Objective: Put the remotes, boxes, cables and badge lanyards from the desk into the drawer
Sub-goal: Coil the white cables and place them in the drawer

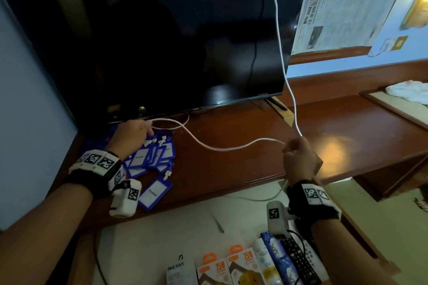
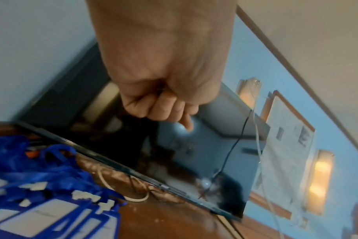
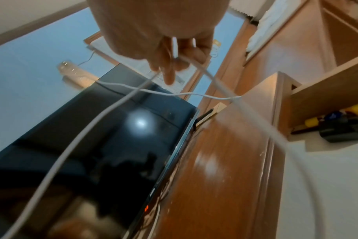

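Observation:
A long white cable [image 1: 217, 148] sags across the brown desk [image 1: 231, 169] between my two hands. My left hand [image 1: 146, 129] grips one end of it near the TV base, just above a pile of blue badge holders with lanyards [image 1: 152, 157]. The left wrist view shows that hand [image 2: 159, 105] curled into a fist, with the cable hidden inside. At the desk's front edge my right hand [image 1: 289, 148] pinches the cable, and from there it runs up out of view. In the right wrist view, strands of the cable [image 3: 104, 113] pass through those fingers [image 3: 170, 71].
The open drawer [image 1: 162, 233] below the desk front holds several boxes [image 1: 217, 268] and a black remote [image 1: 298, 259]. A large dark TV [image 1: 185, 41] stands at the back of the desk. A white cloth [image 1: 407, 90] lies at the far right.

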`<action>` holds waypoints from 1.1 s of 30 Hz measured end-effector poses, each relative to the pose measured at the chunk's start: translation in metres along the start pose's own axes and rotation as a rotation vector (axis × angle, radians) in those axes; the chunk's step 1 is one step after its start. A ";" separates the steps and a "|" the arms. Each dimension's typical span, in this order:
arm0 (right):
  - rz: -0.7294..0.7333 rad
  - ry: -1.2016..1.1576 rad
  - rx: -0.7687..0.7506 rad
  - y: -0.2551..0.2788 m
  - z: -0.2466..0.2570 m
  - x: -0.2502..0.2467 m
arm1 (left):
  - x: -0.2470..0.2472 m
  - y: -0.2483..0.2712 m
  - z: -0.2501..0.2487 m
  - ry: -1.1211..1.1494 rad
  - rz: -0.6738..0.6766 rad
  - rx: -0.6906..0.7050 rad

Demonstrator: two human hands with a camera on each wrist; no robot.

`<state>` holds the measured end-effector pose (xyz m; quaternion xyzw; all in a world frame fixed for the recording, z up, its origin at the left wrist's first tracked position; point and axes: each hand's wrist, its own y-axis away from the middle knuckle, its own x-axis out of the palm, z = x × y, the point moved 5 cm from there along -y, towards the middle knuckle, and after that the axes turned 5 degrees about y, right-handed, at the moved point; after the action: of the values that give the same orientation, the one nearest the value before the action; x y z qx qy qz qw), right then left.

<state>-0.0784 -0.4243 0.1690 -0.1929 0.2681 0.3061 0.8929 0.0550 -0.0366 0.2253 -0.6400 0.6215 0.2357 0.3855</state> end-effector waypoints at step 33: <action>0.815 -0.057 -0.646 0.103 0.129 0.066 | -0.043 0.088 -0.008 1.483 0.040 -0.297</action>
<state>-0.0543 -0.2531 0.2119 -0.3303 0.1887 0.7011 0.6031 -0.0378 -0.0101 0.2463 -0.6646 0.6913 -0.1684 -0.2282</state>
